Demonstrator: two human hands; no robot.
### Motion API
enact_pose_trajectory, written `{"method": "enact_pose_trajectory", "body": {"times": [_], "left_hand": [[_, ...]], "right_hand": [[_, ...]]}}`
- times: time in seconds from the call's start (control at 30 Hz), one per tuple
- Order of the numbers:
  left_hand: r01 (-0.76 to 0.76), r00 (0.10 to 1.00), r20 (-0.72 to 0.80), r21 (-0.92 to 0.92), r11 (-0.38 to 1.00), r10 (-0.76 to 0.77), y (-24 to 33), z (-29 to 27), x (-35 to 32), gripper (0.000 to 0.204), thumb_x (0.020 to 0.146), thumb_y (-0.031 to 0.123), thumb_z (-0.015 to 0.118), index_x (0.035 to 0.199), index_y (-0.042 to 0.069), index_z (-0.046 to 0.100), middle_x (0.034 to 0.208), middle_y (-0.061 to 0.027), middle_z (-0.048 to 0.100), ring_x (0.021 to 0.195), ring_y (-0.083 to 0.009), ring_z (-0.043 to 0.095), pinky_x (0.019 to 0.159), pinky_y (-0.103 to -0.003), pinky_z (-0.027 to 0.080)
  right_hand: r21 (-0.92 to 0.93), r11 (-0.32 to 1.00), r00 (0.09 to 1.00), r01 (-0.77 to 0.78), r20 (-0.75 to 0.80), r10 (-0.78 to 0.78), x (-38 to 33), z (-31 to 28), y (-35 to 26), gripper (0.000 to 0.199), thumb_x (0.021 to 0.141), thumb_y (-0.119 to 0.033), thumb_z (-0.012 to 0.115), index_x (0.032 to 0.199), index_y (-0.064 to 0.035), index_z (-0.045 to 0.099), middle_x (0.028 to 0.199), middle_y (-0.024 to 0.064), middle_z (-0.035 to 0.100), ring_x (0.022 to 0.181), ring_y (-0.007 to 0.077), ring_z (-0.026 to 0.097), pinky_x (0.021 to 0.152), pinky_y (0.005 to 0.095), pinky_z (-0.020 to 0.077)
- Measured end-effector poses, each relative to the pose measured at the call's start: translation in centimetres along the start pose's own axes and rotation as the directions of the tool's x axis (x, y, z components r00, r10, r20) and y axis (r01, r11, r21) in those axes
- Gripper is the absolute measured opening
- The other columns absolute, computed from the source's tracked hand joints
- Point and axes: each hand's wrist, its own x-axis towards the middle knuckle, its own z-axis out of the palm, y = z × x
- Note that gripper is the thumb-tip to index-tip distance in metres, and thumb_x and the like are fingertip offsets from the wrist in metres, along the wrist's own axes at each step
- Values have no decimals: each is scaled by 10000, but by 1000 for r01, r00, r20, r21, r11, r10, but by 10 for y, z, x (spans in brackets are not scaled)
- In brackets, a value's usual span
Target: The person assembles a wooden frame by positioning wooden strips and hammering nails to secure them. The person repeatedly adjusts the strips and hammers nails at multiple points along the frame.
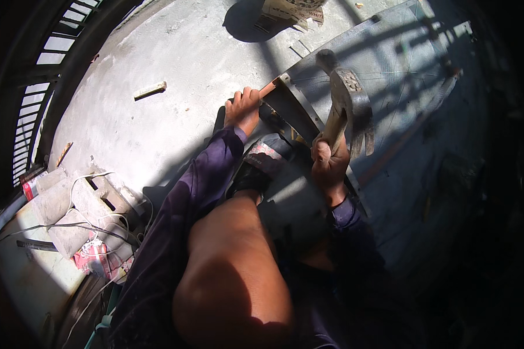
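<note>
My right hand (330,166) is wrapped round the wooden handle of a claw hammer (355,96), its metal head raised above a framed sheet. That flat sheet (384,75), greyish and mesh-like, has a metal edge strip (303,99) with holes along its near side. By the strip's far left corner is my left hand (243,111), fingers curled. A reddish, slender piece (268,89) shows between this hand and the corner; whether it is a thumb or a held piece, I cannot make out. My sandalled foot (265,157) rests close to the strip.
Concrete floor (174,52) lies in patchy sun. A torn paper bag (291,11) sits at the top, with two nails (300,49) below it. A small stick-like piece (150,91) lies at left. Hollow blocks (75,203) with tangled cables stand lower left, near a barred gate (38,87).
</note>
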Motion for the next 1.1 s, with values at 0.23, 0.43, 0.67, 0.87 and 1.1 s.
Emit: {"method": "enact_pose_trajectory", "body": {"times": [0.23, 0.43, 0.67, 0.87, 1.1], "left_hand": [[-22, 997, -74, -3, 1000, 22, 0, 1, -1, 202, 966, 206, 548, 1160, 157, 521, 1119, -42, 557, 1074, -278, 592, 842, -502, 489], [-18, 999, -30, 17, 1000, 18, -2, 3, 0, 156, 953, 184, 546, 1102, 152, 511, 1094, -41, 553, 1065, -279, 589, 817, -494, 480], [-79, 997, 2, 71, 994, 79, -9, 4, 3, 189, 979, 261, 567, 1098, 126, 509, 1099, -66, 555, 1056, -299, 582, 809, -517, 453], [125, 992, 87, -688, 715, -90, 38, -117, 16, 507, 1012, 402, 640, 1297, 7, 500, 1112, -90, 558, 992, -171, 575, 835, -317, 469], [-79, 923, 20, -968, 239, 385, 165, -349, -34, 506, 794, 278, 799, 1117, 37, 493, 869, 1, 498, 747, -37, 463, 654, -218, 384]], "right_hand": [[-219, 911, 929, -349, 43, 367, 35, 3, 3, 371, 1052, -345, 616, 870, -24, 575, 637, -7, 497, 601, 73, 446, 541, 294, 389], [-242, 951, 978, -195, 23, 206, 35, 2, 1, 399, 1041, -339, 630, 864, 19, 620, 633, 60, 559, 609, 117, 513, 571, 331, 442], [-299, 798, 847, -523, -81, 525, -25, -41, -16, 436, 988, -395, 686, 897, 26, 617, 676, 153, 614, 626, 241, 630, 601, 383, 482], [-342, 447, 553, -827, -352, 755, -117, -154, -85, 534, 868, -406, 792, 1140, 32, 654, 1007, 199, 710, 976, 318, 692, 870, 435, 525], [-465, -35, 383, -885, -768, 514, -163, -315, -36, 561, 873, -452, 750, 1133, 39, 670, 1061, 250, 719, 983, 434, 698, 847, 481, 542]]}}
